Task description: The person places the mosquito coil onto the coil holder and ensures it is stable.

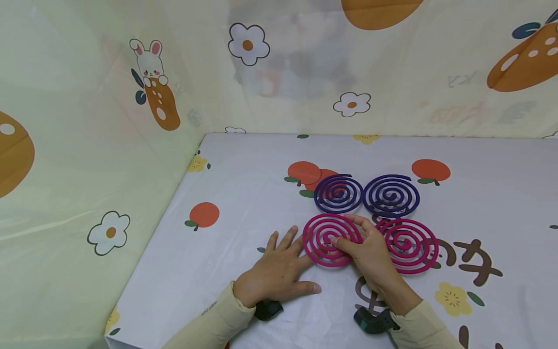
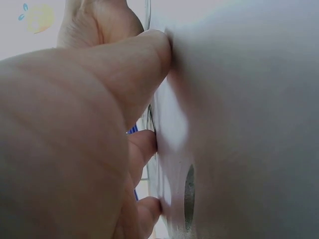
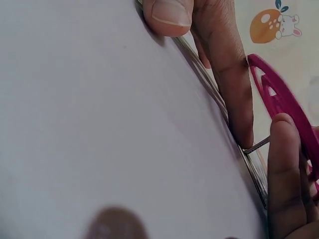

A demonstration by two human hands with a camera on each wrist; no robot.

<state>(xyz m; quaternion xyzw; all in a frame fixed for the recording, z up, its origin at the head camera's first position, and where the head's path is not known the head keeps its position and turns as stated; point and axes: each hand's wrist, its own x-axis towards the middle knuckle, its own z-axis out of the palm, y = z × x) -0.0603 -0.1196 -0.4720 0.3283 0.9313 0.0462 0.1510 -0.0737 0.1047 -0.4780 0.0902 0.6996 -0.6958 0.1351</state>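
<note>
My right hand (image 1: 370,252) pinches a pink mosquito coil (image 1: 320,260), its thumb near the spiral's centre and a finger at the far rim. Spread on the table, my left hand (image 1: 279,271) has its fingers straight, and some of their tips meet the left edge of that coil. In the right wrist view the coil (image 3: 294,107) is tilted off the tabletop, above right-hand fingers (image 3: 285,179). A thin grey strip (image 3: 258,144) shows below it, too small to identify. The left wrist view has the left thumb (image 2: 144,59) on the cloth.
Another pink coil (image 1: 429,242) lies right of the right hand. Two dark blue coils (image 1: 337,211) (image 1: 392,213) lie side by side behind the pink ones. A patterned cloth covers the table (image 1: 244,179), with printed curtains (image 1: 296,97) at the back and left.
</note>
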